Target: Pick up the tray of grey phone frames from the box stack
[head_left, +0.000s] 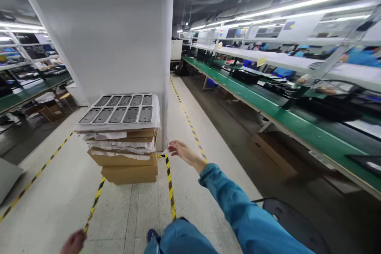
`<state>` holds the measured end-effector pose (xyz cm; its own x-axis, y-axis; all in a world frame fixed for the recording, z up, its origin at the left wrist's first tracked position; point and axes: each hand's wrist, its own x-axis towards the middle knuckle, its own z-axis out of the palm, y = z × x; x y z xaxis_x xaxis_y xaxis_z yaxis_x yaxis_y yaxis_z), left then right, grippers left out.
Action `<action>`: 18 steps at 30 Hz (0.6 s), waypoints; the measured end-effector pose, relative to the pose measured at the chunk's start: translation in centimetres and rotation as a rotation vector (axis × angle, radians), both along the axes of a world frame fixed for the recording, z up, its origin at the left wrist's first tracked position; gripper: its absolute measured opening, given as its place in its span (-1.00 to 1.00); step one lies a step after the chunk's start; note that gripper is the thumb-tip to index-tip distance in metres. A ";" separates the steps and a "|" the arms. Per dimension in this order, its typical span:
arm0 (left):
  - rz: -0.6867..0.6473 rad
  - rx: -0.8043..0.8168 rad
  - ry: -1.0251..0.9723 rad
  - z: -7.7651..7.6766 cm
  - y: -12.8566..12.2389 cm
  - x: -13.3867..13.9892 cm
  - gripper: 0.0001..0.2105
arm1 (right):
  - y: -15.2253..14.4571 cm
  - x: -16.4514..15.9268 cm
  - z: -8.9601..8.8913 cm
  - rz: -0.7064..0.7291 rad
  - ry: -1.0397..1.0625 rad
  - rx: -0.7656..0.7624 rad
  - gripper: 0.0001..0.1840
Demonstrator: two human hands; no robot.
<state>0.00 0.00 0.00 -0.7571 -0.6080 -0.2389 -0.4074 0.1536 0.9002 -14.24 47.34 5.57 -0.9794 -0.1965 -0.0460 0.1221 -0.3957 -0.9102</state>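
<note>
The right hand [182,150] reaches with open fingers toward the tray of dark parts [119,112] on stacked boxes [127,166]. The left hand [73,243] hangs low; I cannot tell its grip.

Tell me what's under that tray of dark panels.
The tray tops layered white sheets and stacked cardboard boxes. Box contents are hidden. Right hand reaches toward the stack, open.

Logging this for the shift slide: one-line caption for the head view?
Right hand reaches toward tray atop stacked cartons; left hand low.
</note>
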 end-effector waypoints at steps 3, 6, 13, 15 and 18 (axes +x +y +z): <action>0.037 0.165 0.145 5.0 -2.9 -8.7 -0.77 | -2.4 -5.8 0.2 -0.072 -0.098 -0.099 -0.64; -0.016 0.260 0.309 9.9 -4.2 -16.8 -0.63 | -4.8 -10.1 -0.2 -0.124 -0.147 -0.184 -0.71; -0.095 0.433 0.366 13.1 -4.9 -26.5 -0.65 | -6.2 -13.1 -1.1 -0.296 -0.112 -0.364 -0.49; -0.119 0.444 0.351 13.3 -5.6 -28.2 -0.63 | -5.8 -13.0 -0.8 -0.358 -0.113 -0.390 -0.47; -0.160 0.455 0.352 13.6 -6.9 -30.7 -0.62 | -5.5 -13.0 -0.3 -0.441 -0.087 -0.335 -0.46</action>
<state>-30.73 -6.90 13.60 -0.9118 -0.3752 -0.1666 -0.0762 -0.2441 0.9668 -27.26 41.85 5.24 -0.9675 0.2130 -0.1359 -0.0513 -0.6923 -0.7198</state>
